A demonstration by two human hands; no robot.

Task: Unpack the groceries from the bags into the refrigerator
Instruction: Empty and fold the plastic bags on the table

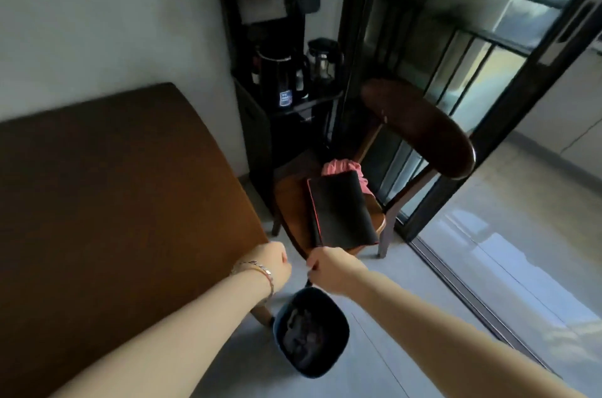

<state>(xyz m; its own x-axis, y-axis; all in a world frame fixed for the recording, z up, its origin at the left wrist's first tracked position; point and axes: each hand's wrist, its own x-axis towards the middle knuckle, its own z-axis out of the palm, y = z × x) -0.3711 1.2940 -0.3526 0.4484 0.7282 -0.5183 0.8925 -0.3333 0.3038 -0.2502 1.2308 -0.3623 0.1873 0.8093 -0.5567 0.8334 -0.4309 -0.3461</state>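
With no refrigerator or groceries in sight, progress is hard to judge: a flat black red-edged fabric bag (342, 212) lies on the brown wooden chair (291, 202), with the left hand (277, 264) fisted, seemingly empty, by the chair's front, and the right hand (332, 267) curled, grip unclear.

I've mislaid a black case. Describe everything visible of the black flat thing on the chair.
The black flat thing is rectangular, matte, with a red edge on its left side. It lies on the chair seat, far end over a pink bundle. The right hand is by its near corner; contact unclear.
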